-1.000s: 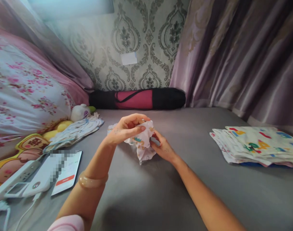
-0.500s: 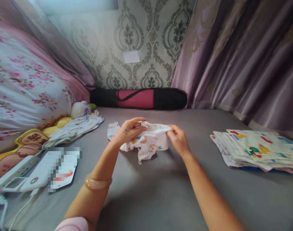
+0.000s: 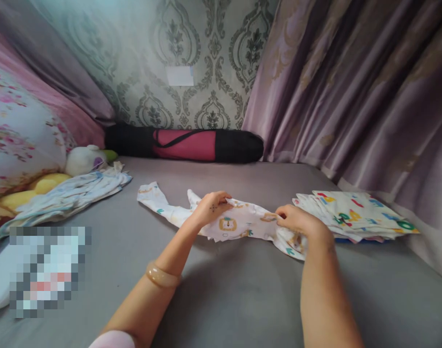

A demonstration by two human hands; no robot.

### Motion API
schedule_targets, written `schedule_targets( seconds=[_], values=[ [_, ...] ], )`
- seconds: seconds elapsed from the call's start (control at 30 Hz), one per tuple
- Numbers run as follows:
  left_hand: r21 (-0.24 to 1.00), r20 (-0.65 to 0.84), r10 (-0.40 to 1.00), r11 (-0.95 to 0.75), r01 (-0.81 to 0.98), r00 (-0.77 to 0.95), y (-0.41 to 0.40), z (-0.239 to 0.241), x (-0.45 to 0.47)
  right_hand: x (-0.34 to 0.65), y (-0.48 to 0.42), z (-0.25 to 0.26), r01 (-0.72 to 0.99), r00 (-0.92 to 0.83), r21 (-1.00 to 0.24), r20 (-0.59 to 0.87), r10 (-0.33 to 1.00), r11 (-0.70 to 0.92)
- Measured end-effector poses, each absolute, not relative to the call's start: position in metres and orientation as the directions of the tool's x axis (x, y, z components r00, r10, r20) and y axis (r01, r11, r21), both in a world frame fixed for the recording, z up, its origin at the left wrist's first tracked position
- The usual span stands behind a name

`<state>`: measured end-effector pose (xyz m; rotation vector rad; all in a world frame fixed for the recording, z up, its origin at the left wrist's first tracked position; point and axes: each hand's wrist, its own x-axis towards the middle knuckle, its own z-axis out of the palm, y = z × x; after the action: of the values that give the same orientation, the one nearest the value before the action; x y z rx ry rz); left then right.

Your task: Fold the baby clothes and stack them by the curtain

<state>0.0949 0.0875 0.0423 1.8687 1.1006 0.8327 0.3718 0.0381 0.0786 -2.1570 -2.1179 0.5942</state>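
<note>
A small white baby garment [image 3: 239,223] with lion prints lies stretched out flat on the grey sheet [image 3: 228,299] in front of me. My left hand [image 3: 211,209] pinches its upper edge near the middle, fingers closed on the cloth. My right hand [image 3: 300,220] grips the garment's right end, fingers curled over the fabric. One sleeve [image 3: 154,197] trails off to the left, away from both hands.
A stack of folded printed cloths [image 3: 355,215] sits to the right, close to my right hand. A pile of pale clothes [image 3: 72,191], soft toys and a floral pillow [image 3: 21,140] lie at left. A black and pink roll bag [image 3: 184,144] rests against the wall.
The bunched garment has been pulled apart and spread flat. My right hand moved right with its end, my left hand stayed near the middle. The view shifted right.
</note>
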Motion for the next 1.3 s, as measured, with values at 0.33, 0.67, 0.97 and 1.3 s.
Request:
schedule_targets(
  seconds=[0.33, 0.67, 0.97, 1.3],
  values=[
    [0.946, 0.200, 0.882, -0.288, 0.151, 0.427, 0.085, 0.034, 0.105, 0.294, 0.052, 0.071, 0.607, -0.304, -0.700, 0.235, 0.923, 0.378],
    [0.912, 0.286, 0.885, -0.369, 0.177, 0.368, 0.078, 0.042, 0.105, 0.290, 0.053, 0.066, 0.656, -0.297, -0.668, 0.199, 0.934, 0.351],
    [0.842, 0.313, 0.852, -0.453, 0.294, 0.419, 0.085, 0.068, 0.069, 0.296, 0.048, 0.077, 0.649, -0.393, -0.661, 0.133, 0.910, 0.377],
    [0.524, -0.008, 0.844, -0.454, 0.721, 0.537, 0.106, 0.046, 0.024, 0.302, 0.032, 0.100, 0.600, -0.463, -0.741, -0.015, 0.886, 0.302]
  ],
)
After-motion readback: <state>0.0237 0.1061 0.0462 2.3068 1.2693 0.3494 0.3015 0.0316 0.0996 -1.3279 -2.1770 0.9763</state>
